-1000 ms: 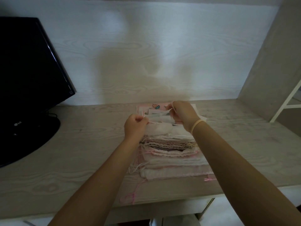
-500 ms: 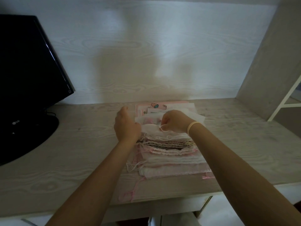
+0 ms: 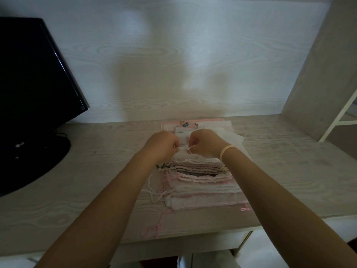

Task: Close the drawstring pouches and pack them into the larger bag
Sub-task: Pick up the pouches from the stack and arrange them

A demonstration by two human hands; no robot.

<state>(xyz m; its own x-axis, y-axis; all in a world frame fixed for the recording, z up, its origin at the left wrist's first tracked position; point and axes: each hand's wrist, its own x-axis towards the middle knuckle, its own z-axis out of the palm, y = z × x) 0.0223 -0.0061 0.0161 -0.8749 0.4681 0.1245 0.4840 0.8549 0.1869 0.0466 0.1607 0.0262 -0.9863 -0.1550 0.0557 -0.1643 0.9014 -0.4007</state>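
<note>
A stack of white and pink drawstring pouches (image 3: 201, 186) lies in the middle of the wooden desk, cords trailing off its left side. On top sits a white pouch (image 3: 228, 140), whose mouth both hands work at. My left hand (image 3: 162, 146) pinches the gathered fabric at the pouch's mouth. Close beside it, my right hand (image 3: 204, 144) pinches a thin white drawstring (image 3: 190, 150). Behind the stack lies a flat pink bag with a strawberry print (image 3: 185, 123), mostly hidden by the hands.
A black monitor (image 3: 36, 74) on a round base (image 3: 32, 159) stands at the left of the desk (image 3: 96, 171). A wood-grain wall closes the back, a side panel (image 3: 324, 78) the right. Loose pink cord (image 3: 154, 228) lies near the desk's front edge.
Both hands have come together over the top pouch; a second ago they held it raised and further apart. The right hand now pinches the drawstring close to the left hand.
</note>
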